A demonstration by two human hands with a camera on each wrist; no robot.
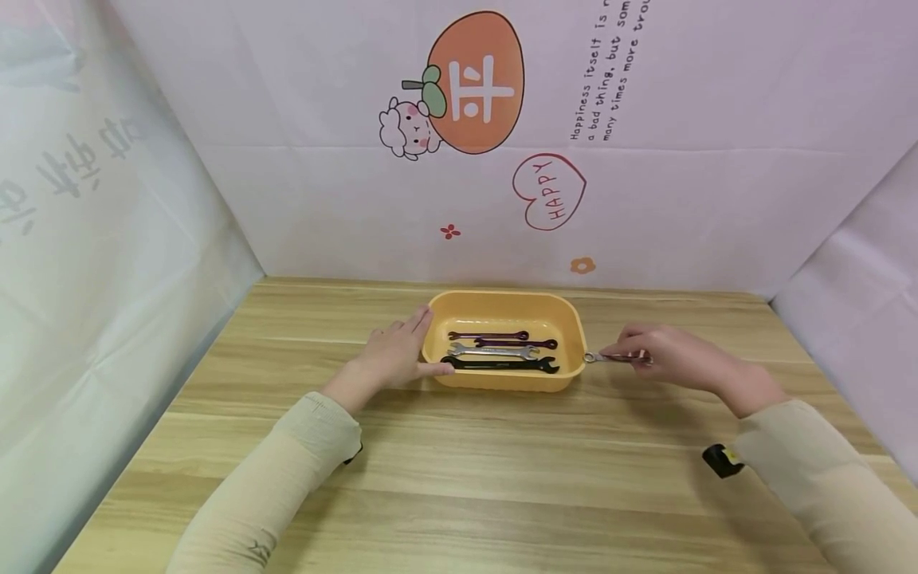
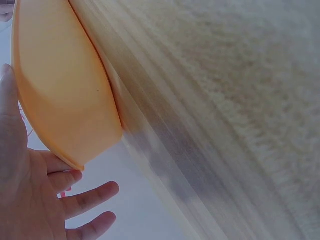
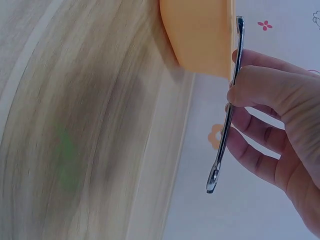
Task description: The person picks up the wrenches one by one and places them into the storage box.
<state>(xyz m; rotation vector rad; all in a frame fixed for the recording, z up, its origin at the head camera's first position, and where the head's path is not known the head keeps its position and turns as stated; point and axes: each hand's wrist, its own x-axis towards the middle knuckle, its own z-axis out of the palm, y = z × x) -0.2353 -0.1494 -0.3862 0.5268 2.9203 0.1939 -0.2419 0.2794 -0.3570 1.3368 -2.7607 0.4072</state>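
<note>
A yellow plastic bin (image 1: pixel 502 383) stands on the table near the back wall. Inside lie a black wrench (image 1: pixel 502 364), a silver double open-end wrench (image 1: pixel 495 351) and two dark purple wrenches (image 1: pixel 489 336), roughly parallel. My left hand (image 1: pixel 390 355) holds the bin's left end, thumb over the front rim and fingers along the outside. In the left wrist view, two fingers of that hand (image 2: pixel 35 195) stretch past the rim. With thumb and fingertips, my right hand (image 1: pixel 677 359) pinches a shiny silver wrench (image 3: pixel 229 117) by its middle, just beyond the bin's right end.
The wood-grain table (image 1: pixel 502 478) extends in front of the bin. A white printed cloth (image 1: pixel 323 159) hangs behind it, with more cloth on both sides. A small black device (image 1: pixel 723 461) shows by the right sleeve.
</note>
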